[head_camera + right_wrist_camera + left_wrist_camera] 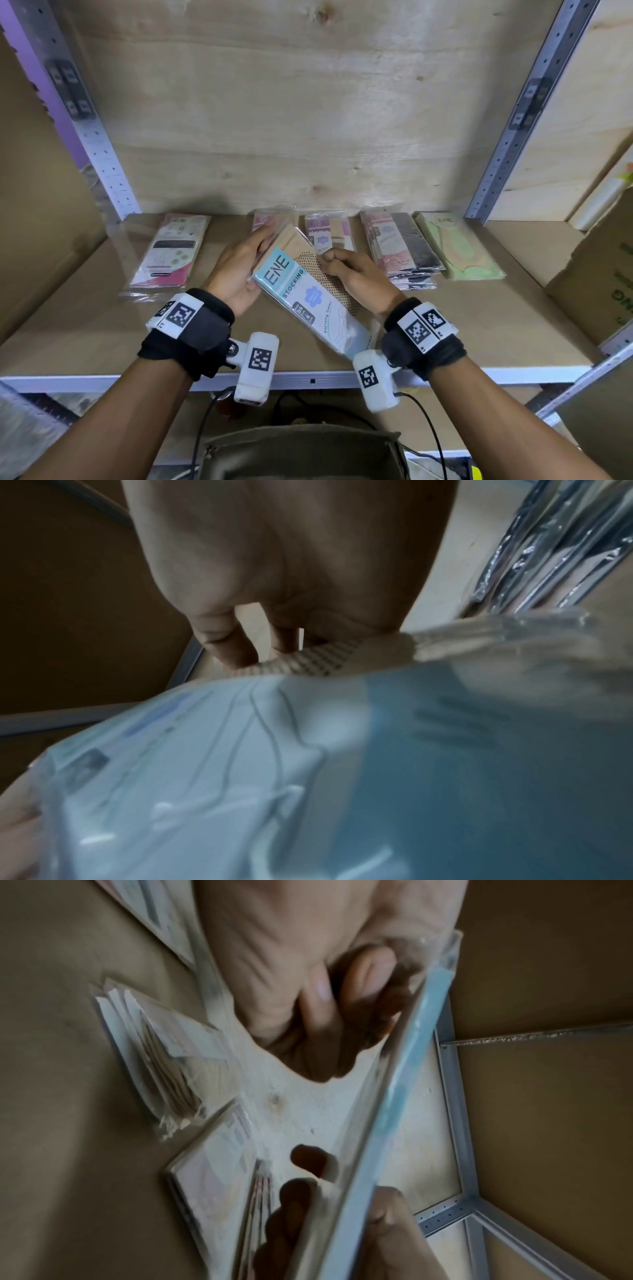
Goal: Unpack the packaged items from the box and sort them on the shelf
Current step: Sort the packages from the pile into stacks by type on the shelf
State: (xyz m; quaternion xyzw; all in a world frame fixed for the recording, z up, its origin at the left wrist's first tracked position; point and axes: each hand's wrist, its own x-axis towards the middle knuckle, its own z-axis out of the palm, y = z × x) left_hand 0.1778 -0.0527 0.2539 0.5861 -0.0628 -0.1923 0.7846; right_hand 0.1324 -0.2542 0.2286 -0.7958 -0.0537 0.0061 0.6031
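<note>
I hold the light-blue plastic-wrapped stocking packet [308, 294] in both grips, left hand [239, 270] and right hand [356, 274]; I should start its own pile on the wooden shelf [85, 325].

Both forearms reach forward side by side, each wrist wrapped in a black band. The left hand [239, 270] is turned palm inward, its fingers [262, 236] curled round the far edge of what it holds. The right hand [356, 275] lies knuckles up, its fingers [330, 257] bent tight and pinching.
</note>
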